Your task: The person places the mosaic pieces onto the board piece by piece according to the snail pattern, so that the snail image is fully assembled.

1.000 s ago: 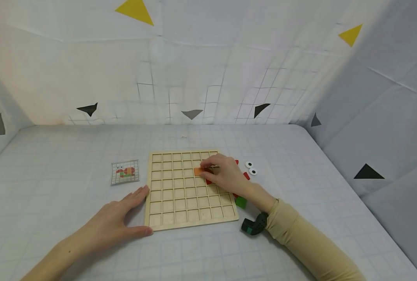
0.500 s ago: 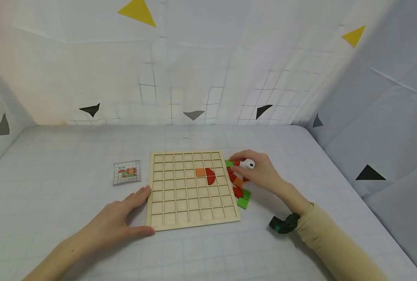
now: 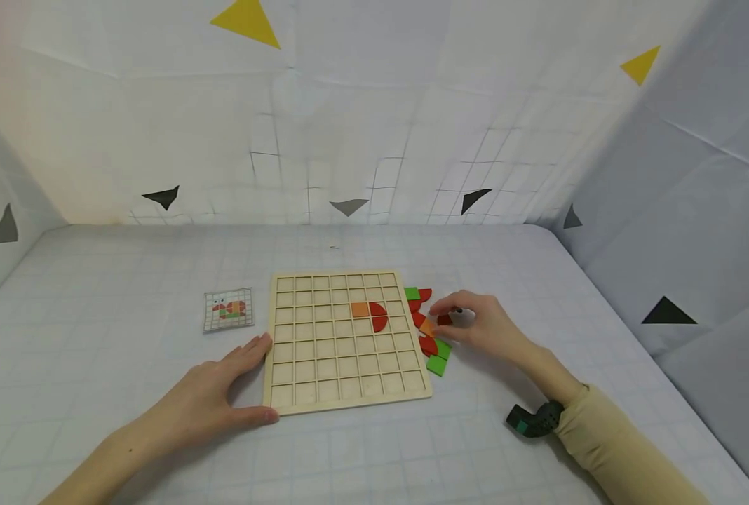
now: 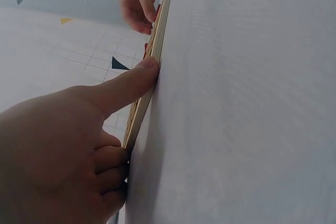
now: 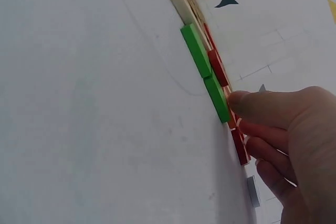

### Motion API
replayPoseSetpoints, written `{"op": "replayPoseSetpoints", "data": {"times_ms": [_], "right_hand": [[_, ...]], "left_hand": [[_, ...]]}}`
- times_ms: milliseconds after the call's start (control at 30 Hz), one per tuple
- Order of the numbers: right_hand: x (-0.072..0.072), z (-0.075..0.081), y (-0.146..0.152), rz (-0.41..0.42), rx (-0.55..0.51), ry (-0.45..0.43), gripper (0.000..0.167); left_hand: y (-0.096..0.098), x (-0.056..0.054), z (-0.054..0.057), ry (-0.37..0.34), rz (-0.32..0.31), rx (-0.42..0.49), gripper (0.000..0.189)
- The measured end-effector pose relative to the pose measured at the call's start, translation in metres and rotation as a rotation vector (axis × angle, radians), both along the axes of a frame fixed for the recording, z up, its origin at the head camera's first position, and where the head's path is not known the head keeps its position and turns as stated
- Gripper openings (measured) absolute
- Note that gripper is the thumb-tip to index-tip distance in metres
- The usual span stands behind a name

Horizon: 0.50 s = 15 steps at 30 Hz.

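Note:
A wooden grid board (image 3: 347, 405) lies on the table; its cells hold an orange square tile (image 3: 360, 309) and, to its right, two red quarter-round tiles (image 3: 378, 317). My left hand (image 3: 204, 396) rests along the board's left edge, thumb and fingers touching the rim. Just right of the board my right hand (image 3: 484, 326) is over the loose pieces, thumb and forefinger apart beside a loose orange tile (image 3: 427, 327). Red pieces (image 3: 428, 345) and green square tiles (image 3: 437, 365) lie around it. The round eye pieces are mostly hidden by the right hand.
A small picture card (image 3: 228, 310) with a gridded figure lies left of the board. A green tile (image 3: 412, 293) is against the board's upper right edge. A white disc (image 5: 253, 191) shows beneath my right fingers. White cloth walls (image 3: 374, 140) stand behind and beside the table.
My right hand has left the orange and red tiles on the board and moved right to the loose pieces, then down toward the loose orange tile. My left hand stays at the board's edge.

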State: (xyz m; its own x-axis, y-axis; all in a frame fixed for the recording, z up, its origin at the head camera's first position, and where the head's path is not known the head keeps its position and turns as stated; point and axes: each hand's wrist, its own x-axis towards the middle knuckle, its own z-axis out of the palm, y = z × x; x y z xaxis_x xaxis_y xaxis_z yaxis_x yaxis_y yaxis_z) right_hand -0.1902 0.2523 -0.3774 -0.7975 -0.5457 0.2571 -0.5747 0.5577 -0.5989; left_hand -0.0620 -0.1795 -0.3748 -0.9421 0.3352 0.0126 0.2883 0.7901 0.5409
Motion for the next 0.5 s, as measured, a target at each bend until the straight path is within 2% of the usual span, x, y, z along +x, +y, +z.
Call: {"op": "replayPoseSetpoints", "data": {"times_ms": [100, 267, 500], "right_hand": [[0.0015, -0.0021, -0.0002, 0.022, -0.027, 0.014, 0.031], [0.0017, -0.0054, -0.0018, 0.058, -0.041, 0.086, 0.031], [0.0007, -0.0087, 0.0008, 0.038, 0.002, 0.128, 0.032]], "left_hand": [[-0.0001, 0.0002, -0.0001, 0.007, -0.002, -0.002, 0.105], [-0.0003, 0.0009, 0.0011, 0.003, 0.006, -0.004, 0.105], [-0.0001, 0.0008, 0.0020, -0.016, 0.015, -0.004, 0.105]]}}
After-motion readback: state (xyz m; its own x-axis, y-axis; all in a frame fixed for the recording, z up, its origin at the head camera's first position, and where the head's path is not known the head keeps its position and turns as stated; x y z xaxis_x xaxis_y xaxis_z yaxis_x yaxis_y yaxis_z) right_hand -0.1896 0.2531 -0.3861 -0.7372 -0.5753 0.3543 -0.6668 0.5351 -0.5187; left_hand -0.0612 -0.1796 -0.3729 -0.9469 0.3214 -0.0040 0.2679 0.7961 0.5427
